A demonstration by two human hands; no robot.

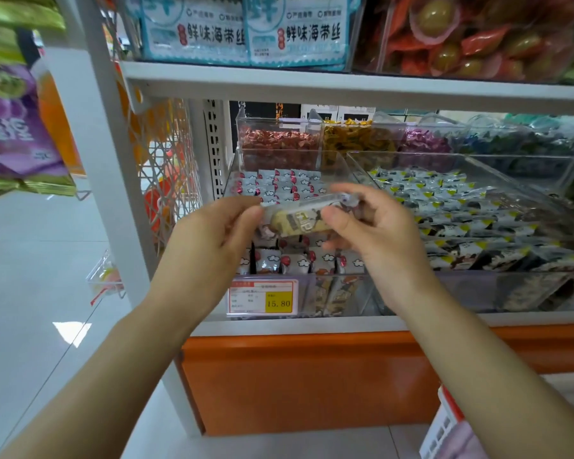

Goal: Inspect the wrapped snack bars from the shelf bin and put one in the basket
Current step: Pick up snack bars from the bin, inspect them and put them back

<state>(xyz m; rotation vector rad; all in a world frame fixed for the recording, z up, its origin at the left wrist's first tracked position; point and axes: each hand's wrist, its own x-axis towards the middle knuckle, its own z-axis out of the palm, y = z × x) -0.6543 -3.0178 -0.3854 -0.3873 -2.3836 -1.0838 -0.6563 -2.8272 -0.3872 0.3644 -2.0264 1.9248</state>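
Snack bar (pixel 299 221) lies crosswise above the front edge of the bin (pixel 332 293), left hand (pixel 209 240) pinching one end, right hand (pixel 375 233) the other.

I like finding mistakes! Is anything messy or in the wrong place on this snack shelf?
Maybe one thing. A few dark-patterned packets sit low at the front of the bin of red-and-white packets, looking more like the neighbouring bin's. Nothing looks spilled or torn. The held snack bar looks whole.

Bright, even store light throughout, leaving a white glare patch on the floor (pixel 30 276). Wide-angle distortion bows the shelf (pixel 345 86), and the bags (pixel 10 134) at the left edge blur.
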